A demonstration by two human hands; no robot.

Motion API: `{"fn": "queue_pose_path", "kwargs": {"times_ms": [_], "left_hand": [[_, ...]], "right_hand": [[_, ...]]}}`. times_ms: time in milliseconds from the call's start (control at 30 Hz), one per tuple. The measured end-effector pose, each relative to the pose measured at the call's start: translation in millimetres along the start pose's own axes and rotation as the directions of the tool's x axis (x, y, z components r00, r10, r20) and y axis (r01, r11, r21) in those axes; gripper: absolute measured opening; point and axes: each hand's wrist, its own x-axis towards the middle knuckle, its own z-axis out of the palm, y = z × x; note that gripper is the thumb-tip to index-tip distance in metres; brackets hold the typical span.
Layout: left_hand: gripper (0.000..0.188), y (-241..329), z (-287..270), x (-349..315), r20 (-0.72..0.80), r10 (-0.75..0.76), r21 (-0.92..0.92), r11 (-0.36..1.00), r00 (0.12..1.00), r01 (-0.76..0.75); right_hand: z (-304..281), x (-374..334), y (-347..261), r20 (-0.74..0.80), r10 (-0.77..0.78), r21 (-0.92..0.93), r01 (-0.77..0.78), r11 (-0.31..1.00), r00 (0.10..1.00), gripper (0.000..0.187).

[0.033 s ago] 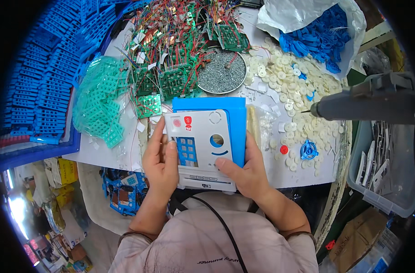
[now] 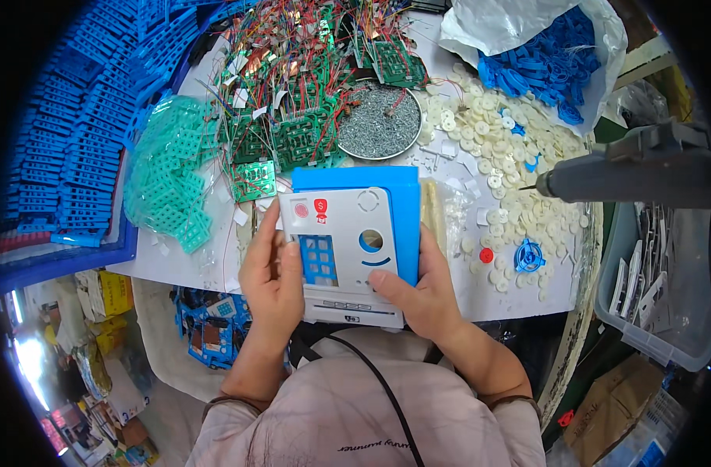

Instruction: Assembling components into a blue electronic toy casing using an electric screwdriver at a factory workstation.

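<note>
Above the near edge of the table I hold a white plastic front panel [image 2: 344,212] with cutouts, a round hole and red and blue markings. Against its back is a larger blue plastic panel [image 2: 407,226], jutting out at the top and right. My left hand [image 2: 271,276] grips the left edge, thumb in front, other fingers partly hidden behind. My right hand [image 2: 425,292] clasps the lower right, its thumb pressed on the white face. Just beyond lie a small green circuit board [image 2: 254,180] and a round tray of screws [image 2: 380,124].
Wired circuit boards [image 2: 305,140] pile up at the back. Blue parts [image 2: 67,132] and bagged green keypads [image 2: 168,171] fill the left. White discs [image 2: 519,187] cover the right, under an electric screwdriver [image 2: 628,167]. A bag of blue pieces [image 2: 546,66] stands behind.
The two panels have shifted very slightly to the left with my left hand. Both hands keep their grip.
</note>
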Motion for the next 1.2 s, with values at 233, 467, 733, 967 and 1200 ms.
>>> {"fn": "queue_pose_path", "kwargs": {"times_ms": [233, 467, 733, 967, 1200], "left_hand": [[0.047, 10.8, -10.6, 8.4, 0.017, -0.101, -0.100, 0.990, 0.995, 0.102], [0.049, 7.9, -9.2, 2.5, -0.001, -0.064, -0.051, 0.997, 0.998, 0.064], [0.057, 7.9, -12.0, -8.8, 0.111, -0.167, -0.170, 0.968, 0.980, 0.184], [0.059, 16.4, -15.0, -15.2, 0.142, -0.123, -0.217, 0.964, 0.982, 0.152], [0.060, 25.6, -15.5, -21.4, 0.047, -0.068, -0.274, 0.958, 0.997, 0.078]], "right_hand": [[0.4, 0.7, -5.7, 0.047, 0.109, 0.045, -0.111, 0.993, 0.993, 0.069], [-1.3, -1.0, 1.6, 0.054, 0.091, 0.167, -0.099, 0.981, 0.994, 0.068], [-1.3, 0.9, -0.9, 0.047, 0.154, 0.101, -0.158, 0.982, 0.987, 0.065], [-6.9, 4.5, -0.7, 0.081, 0.198, 0.161, -0.209, 0.965, 0.977, 0.060], [1.3, 5.5, 0.0, 0.091, 0.108, -0.062, -0.103, 0.993, 0.990, 0.060]]}}
